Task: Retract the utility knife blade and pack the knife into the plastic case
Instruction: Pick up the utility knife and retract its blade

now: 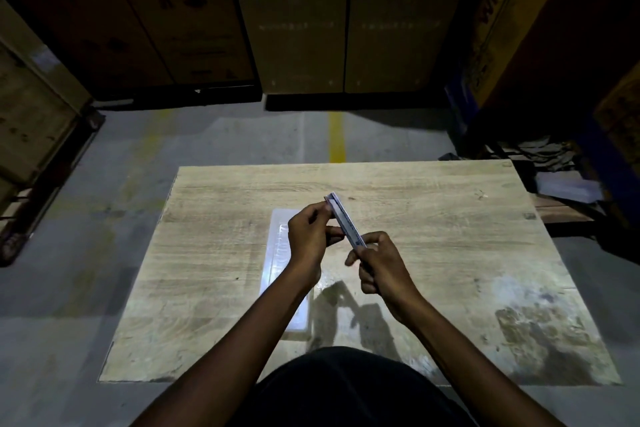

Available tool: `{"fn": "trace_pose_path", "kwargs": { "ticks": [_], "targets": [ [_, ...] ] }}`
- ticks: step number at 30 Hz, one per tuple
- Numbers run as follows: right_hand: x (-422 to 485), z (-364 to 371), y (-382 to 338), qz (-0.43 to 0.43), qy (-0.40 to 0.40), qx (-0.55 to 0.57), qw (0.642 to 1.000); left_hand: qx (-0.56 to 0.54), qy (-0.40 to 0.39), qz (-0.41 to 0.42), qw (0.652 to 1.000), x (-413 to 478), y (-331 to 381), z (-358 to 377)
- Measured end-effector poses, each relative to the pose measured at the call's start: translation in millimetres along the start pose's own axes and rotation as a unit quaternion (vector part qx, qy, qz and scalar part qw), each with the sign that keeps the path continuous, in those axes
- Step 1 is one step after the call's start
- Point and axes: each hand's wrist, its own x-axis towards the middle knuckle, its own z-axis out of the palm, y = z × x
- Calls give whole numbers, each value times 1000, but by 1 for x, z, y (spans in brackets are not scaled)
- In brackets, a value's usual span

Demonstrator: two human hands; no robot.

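I hold the utility knife above the middle of the wooden table, tilted with its tip pointing away and to the left. My right hand grips the handle end. My left hand pinches the upper part near the tip with thumb and fingers. Whether the blade is out is too dim to tell. The clear plastic case lies flat on the table below my left hand and forearm, which hide much of it.
Stacked cardboard boxes stand on pallets beyond the table and along the left and right. A yellow line marks the grey floor. A pale flat object lies just off the table's right far corner.
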Motion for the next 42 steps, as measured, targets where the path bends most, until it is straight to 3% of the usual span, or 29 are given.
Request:
{"fn": "trace_pose_path", "kwargs": {
  "ticks": [3, 5, 7, 10, 13, 16, 19, 22, 24, 26, 29, 34, 42],
  "targets": [
    [2, 0, -2, -134, 117, -98, 979, -58, -46, -39, 996, -3, 5, 3],
    [5, -6, -3, -280, 179, -245, 911, -120, -82, -80, 986, -7, 9, 6],
    [8, -11, -1, -400, 188, -379, 813, -201, -108, -128, 965, -10, 15, 7],
    [10, -17, 4, -462, 187, -498, 710, -260, -123, -178, 941, -9, 24, 5],
    [13, -19, 6, -485, 196, -522, 674, -262, -124, -193, 937, -9, 28, 5],
    [14, -17, 7, -476, 194, -480, 710, -252, -119, -185, 942, -10, 27, 6],
    [16, -15, 8, -400, 190, -367, 818, -221, -97, -164, 957, -7, 21, 6],
    [22, -14, 8, -214, 159, -176, 948, -134, -67, -131, 980, -3, 13, 5],
    [26, -18, 8, -76, 106, -2, 991, -70, -67, -110, 989, -2, 8, 3],
    [25, -23, 8, 21, 55, 88, 994, -30, -60, -96, 993, -2, 2, 2],
    [22, -25, 9, 87, 5, 128, 988, 17, -23, -80, 996, 0, -7, 2],
    [22, -26, 12, 122, -12, 103, 987, 56, 22, -65, 996, 4, -14, 0],
    [25, -27, 21, 127, -23, 59, 990, 81, 16, -63, 995, 10, -23, -2]
  ]
}}
